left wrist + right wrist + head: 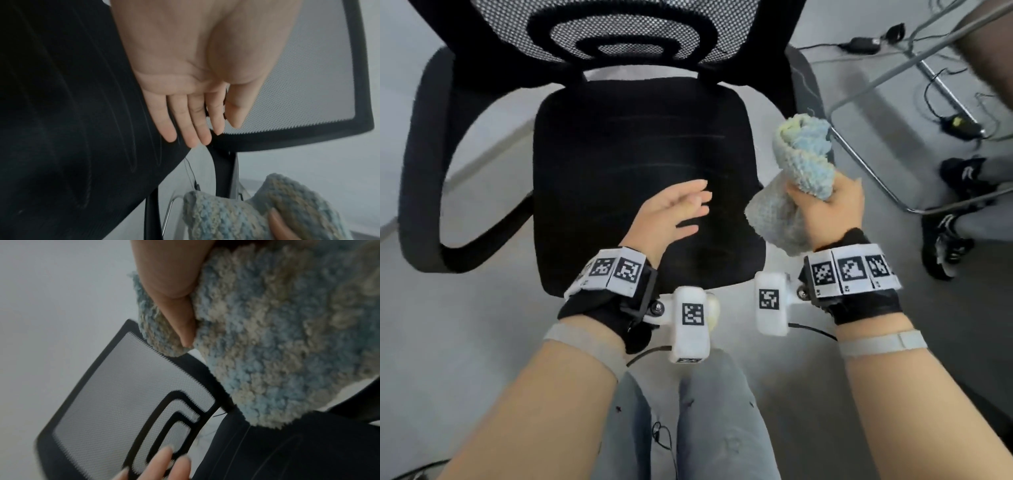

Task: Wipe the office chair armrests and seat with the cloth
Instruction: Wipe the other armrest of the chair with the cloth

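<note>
The right hand (837,202) grips the cloth (803,157) — a fluffy blue and pale-yellow rag, bunched up, its upper bulk standing above the fist and a looser grey flap hanging below toward the wrist. In the right wrist view the thumb (176,308) presses into the pile of the cloth (277,340), fingers curled round the rest of it. The cloth is held in the air just beside the right front corner of the seat (640,147), not touching the seat fabric as far as the head view shows.

The left hand (671,212) holds nothing. Its fingers are straight and lie close together, palm turned inward, hovering over the front part of the seat; whether the fingertips brush the fabric cannot be told. The left wrist view shows the left hand (185,73) with fingers (195,123) extended side by side, the thumb alongside them, and the cloth (246,216) in the lower corner.

The seat is black, with faint pale streaks across it. Behind the seat rises the mesh backrest (626,31). To the left of the seat curves the left armrest (424,144) — black and looped; the right armrest (804,78) shows beyond the cloth, at the seat's far right.
</note>
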`<state>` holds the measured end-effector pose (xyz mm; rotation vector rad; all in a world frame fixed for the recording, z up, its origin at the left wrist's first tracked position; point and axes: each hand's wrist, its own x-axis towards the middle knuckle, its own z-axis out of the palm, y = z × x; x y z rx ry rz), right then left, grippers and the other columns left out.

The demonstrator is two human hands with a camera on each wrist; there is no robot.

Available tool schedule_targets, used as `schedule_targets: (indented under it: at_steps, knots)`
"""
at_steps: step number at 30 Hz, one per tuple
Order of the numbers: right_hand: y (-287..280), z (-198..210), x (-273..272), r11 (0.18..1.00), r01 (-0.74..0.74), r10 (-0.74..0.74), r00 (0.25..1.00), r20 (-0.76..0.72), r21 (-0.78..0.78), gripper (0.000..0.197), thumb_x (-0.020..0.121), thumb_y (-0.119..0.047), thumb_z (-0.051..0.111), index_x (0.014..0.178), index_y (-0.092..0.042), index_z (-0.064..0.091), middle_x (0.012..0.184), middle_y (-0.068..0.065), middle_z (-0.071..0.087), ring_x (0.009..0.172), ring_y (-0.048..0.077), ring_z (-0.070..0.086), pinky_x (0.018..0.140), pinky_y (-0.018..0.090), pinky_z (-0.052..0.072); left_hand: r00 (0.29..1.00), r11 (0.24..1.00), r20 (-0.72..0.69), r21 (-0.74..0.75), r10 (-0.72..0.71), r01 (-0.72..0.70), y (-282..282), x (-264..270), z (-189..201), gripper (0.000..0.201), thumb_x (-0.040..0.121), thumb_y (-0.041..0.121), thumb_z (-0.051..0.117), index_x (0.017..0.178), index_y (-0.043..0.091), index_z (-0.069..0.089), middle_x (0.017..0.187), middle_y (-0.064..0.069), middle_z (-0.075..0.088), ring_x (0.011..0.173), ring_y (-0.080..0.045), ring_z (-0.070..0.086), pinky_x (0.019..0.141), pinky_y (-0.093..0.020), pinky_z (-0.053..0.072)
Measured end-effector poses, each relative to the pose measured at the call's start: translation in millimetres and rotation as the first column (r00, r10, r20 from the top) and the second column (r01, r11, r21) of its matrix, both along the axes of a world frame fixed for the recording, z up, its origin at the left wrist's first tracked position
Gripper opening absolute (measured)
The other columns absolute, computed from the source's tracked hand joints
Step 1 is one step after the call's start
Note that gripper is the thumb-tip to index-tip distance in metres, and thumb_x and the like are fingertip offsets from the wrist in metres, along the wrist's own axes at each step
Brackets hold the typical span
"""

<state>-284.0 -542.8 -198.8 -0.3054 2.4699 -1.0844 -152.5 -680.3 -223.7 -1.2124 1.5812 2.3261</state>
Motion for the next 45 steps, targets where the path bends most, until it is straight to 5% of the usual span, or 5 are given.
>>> schedule_targets:
  at_steps: [5,18,29,39,45]
  knots:
    - [32,-8,-21,0.985,0.114,-0.081,0.968,0.239,-0.129,0.031,0.079,-0.004,0.066,0.108,-0.012,0.061,0.098,0.003,0.062,0.094,0.019,0.059,0.069,0.009,0.049,0.991,0.992,0.048,0.012,-0.128,0.128,25,-24,-2,0.032,0.092,0.023,0.047,0.123,0.023,0.054,0.119,0.006,0.063,0.111,-0.008,0.059,0.093,-0.028,0.048]
    - [47,-5,49,0.993,0.095,-0.073,0.957,0.282,-0.065,0.012,0.08,-0.011,0.065,0.088,-0.003,0.067,0.091,0.017,0.07,0.094,0.034,0.063,0.084,0.052,0.052,0.949,0.959,0.136,0.065,-0.283,0.277,39,-14,-1,0.031,0.093,0.019,0.043,0.122,0.024,0.052,0.113,0.005,0.063,0.113,-0.013,0.057,0.097,-0.034,0.045]
    - [84,26,39,0.864,0.461,-0.441,0.887,0.138,-0.2,0.012,0.08,0.0,0.062,0.091,0.003,0.064,0.08,0.015,0.067,0.062,0.008,0.061,0.054,0.008,0.042,0.912,0.924,0.156,0.122,-0.378,0.362,66,6,-5,0.034,0.094,0.021,0.042,0.126,0.02,0.051,0.121,0.0,0.061,0.115,-0.016,0.057,0.101,-0.036,0.043]
    - [95,-36,-7,0.891,-0.302,0.287,0.953,0.095,0.34,0.049,0.081,-0.005,0.049,0.124,-0.027,0.052,0.123,0.012,0.051,0.112,0.034,0.05,0.085,0.037,0.041,0.923,0.94,0.181,0.041,-0.34,0.339,109,-20,-23,0.03,0.09,0.006,0.049,0.118,0.004,0.058,0.092,-0.004,0.067,0.07,0.002,0.066,0.067,-0.014,0.055]
    - [69,-48,-73,0.833,-0.358,0.385,0.923,0.023,0.423,0.054,0.087,-0.004,0.037,0.13,-0.037,0.043,0.132,0.011,0.049,0.117,0.038,0.049,0.092,0.04,0.042,0.894,0.923,0.255,-0.014,-0.368,0.384,108,-20,-30,0.027,0.089,0.007,0.051,0.115,0.007,0.06,0.102,-0.012,0.069,0.09,-0.016,0.067,0.079,-0.028,0.056]
